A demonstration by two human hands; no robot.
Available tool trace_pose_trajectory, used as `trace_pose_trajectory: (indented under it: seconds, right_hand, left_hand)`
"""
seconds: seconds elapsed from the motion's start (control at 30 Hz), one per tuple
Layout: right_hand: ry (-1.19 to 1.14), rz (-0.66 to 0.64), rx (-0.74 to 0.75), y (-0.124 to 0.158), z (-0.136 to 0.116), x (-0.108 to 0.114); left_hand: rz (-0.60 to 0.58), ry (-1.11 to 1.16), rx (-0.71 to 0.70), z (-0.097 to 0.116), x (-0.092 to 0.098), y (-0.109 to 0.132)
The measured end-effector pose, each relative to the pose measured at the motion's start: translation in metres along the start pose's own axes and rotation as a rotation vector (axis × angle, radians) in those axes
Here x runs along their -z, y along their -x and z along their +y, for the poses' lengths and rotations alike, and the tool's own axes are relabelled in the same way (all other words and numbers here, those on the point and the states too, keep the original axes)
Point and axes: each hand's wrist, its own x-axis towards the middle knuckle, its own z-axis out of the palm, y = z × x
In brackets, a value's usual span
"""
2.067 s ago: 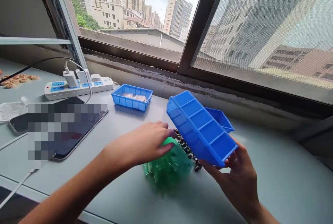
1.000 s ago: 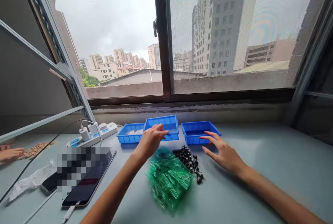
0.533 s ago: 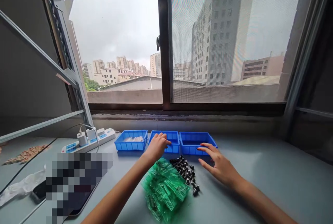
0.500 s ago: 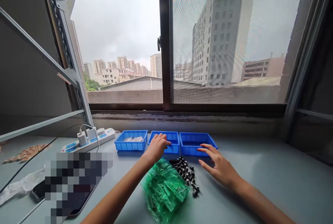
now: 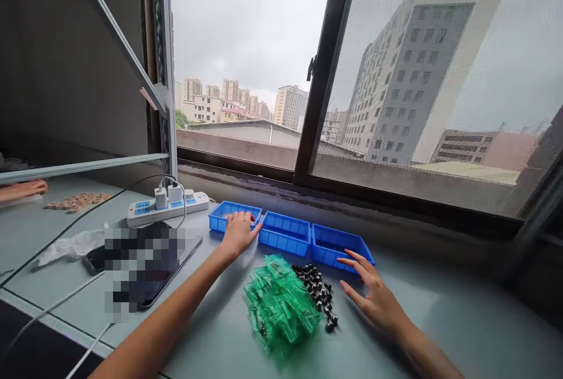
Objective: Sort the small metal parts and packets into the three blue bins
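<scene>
My left hand (image 5: 238, 233) reaches over the front wall of the left blue bin (image 5: 215, 222), thumb apart from the bent fingers, with nothing visibly gripped. Part of the bin's contents is hidden behind it. My right hand (image 5: 373, 291) is open, fingers spread, at the front of the right blue bin (image 5: 329, 254); whether the fingertips touch it I cannot tell. Between my hands lie a pile of green clear plastic packets (image 5: 281, 305) and a heap of small black parts with silvery ends (image 5: 314, 285). A middle blue bin (image 5: 285, 243) stands between the other two.
Left of the bins is a white power strip (image 5: 169, 212) with plugged-in chargers and cables. A dark tablet-like device (image 5: 162, 279), partly pixelated, and crumpled clear plastic (image 5: 73, 245) lie nearer. Another person's hand (image 5: 30, 188) is at far left beside small brown pieces (image 5: 78, 202).
My left hand has moved left from the middle bin to the left bin. My right hand stays open near the right bin. The view has turned left and tilted.
</scene>
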Motion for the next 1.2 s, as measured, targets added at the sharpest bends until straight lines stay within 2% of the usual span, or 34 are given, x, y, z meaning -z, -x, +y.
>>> trace_pose_trajectory:
  seconds: [0.23, 0.37, 0.53, 0.6, 0.67, 0.77, 0.87, 0.93, 1.0, 1.03, 1.13, 1.2]
  right_hand:
    - [-0.027, 0.033, -0.029, 0.004, 0.005, -0.004]
    - [-0.02, 0.056, -0.048, 0.004, 0.009, -0.005]
    - [-0.039, 0.193, -0.021, 0.004, -0.005, 0.0]
    - [-0.098, 0.271, 0.032, 0.005, -0.019, 0.004]
    - [-0.17, 0.278, 0.074, 0.007, -0.036, 0.007]
    - [-0.31, 0.189, 0.032, 0.012, -0.061, 0.007]
    - [-0.57, 0.035, -0.073, 0.014, -0.089, 0.0]
    - [-0.728, -0.146, -0.165, 0.012, -0.111, -0.006]
    - [-0.872, -0.413, -0.254, 0.008, -0.136, -0.01]
    - [-0.916, -0.486, -0.287, 0.006, -0.148, -0.012]
    - [-0.944, -0.533, -0.321, 0.0, -0.179, -0.015]
    - [-0.889, -0.507, -0.341, -0.003, -0.19, -0.019]
  left_hand:
    - [-0.175, -0.021, -0.04, -0.012, 0.011, 0.006]
    - [-0.246, -0.035, -0.074, -0.021, 0.022, 0.022]
    - [-0.222, -0.034, -0.088, -0.018, 0.026, 0.06]
    - [-0.187, -0.024, -0.086, -0.014, 0.024, 0.077]
    - [-0.108, 0.036, -0.088, -0.011, 0.023, 0.091]
    - [0.056, 0.228, -0.055, -0.005, 0.022, 0.106]
    - [0.183, 0.413, -0.024, 0.005, 0.023, 0.116]
    - [0.244, 0.494, -0.058, 0.012, 0.024, 0.121]
    - [0.295, 0.558, -0.098, 0.019, 0.023, 0.128]
    - [0.312, 0.589, -0.113, 0.022, 0.021, 0.132]
    - [0.316, 0.679, -0.128, 0.022, 0.011, 0.143]
    - [0.306, 0.723, -0.12, 0.016, 0.001, 0.148]
